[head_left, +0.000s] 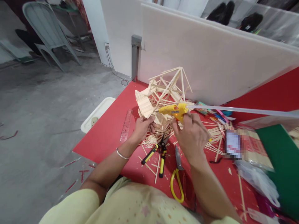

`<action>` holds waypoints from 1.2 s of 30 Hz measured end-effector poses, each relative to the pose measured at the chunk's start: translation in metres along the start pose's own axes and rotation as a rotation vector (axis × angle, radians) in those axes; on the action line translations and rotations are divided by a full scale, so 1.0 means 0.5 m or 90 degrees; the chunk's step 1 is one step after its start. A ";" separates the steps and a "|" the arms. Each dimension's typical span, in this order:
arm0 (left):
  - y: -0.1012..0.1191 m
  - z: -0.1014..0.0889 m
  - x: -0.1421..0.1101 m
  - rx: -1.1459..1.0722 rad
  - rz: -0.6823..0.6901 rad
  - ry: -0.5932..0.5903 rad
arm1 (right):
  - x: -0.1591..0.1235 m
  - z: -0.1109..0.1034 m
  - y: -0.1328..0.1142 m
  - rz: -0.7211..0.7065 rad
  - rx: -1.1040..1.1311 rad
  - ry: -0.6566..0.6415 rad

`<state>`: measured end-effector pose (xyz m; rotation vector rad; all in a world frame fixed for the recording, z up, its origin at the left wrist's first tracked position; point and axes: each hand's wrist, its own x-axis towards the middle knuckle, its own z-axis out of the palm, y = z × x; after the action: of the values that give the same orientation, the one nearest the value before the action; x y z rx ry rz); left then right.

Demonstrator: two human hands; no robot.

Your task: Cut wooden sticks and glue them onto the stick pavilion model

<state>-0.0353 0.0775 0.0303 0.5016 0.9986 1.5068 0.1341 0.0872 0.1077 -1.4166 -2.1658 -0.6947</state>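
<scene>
My right hand (192, 133) is wrapped round the handle of a yellow hot glue gun (171, 109), its nozzle pointing left. A long translucent glue stick (235, 109) runs out of its back. My left hand (143, 128) is closed, fingertips pinching the lower edge of a panel of wooden sticks (144, 103) laid side by side; the exact grip is partly hidden. The nozzle is close above the left fingertips. Behind both hands rises an open frame of wooden sticks (171, 84). Loose sticks (149, 141) lie under and around the hands.
Yellow-and-black cutting pliers (161, 155) and yellow-handled scissors (177, 183) lie near my body on the red table (105, 133). A clear ruler (126, 126) is at the left. A phone (233, 144) and plastic bag (257, 180) lie right. A white board (210, 56) stands behind.
</scene>
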 end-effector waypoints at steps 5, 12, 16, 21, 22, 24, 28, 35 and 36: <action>-0.003 -0.002 0.001 -0.003 0.007 -0.007 | -0.001 0.001 0.000 0.001 0.008 -0.004; -0.006 -0.004 0.003 -0.017 0.012 -0.014 | 0.001 -0.001 -0.001 -0.004 -0.010 0.003; -0.006 -0.003 0.003 -0.014 0.015 -0.014 | 0.002 -0.002 -0.001 -0.008 -0.015 0.007; -0.005 -0.003 0.002 -0.006 0.010 -0.011 | 0.001 -0.002 -0.001 -0.005 -0.015 0.003; -0.005 -0.003 0.002 -0.004 0.010 -0.013 | 0.001 -0.002 -0.001 -0.003 -0.011 -0.001; -0.006 -0.004 0.002 -0.003 0.011 -0.016 | 0.000 -0.001 0.000 0.001 -0.002 -0.011; -0.007 -0.004 0.002 -0.013 0.011 -0.015 | 0.000 -0.001 0.000 0.002 0.002 -0.012; -0.005 -0.003 0.002 -0.015 0.013 -0.016 | -0.001 0.001 0.000 -0.001 -0.015 -0.002; -0.005 -0.003 0.002 -0.015 0.013 -0.015 | -0.001 0.002 0.000 0.000 -0.013 -0.002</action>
<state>-0.0355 0.0778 0.0273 0.5121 0.9591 1.5262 0.1344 0.0873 0.1067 -1.4280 -2.1672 -0.7164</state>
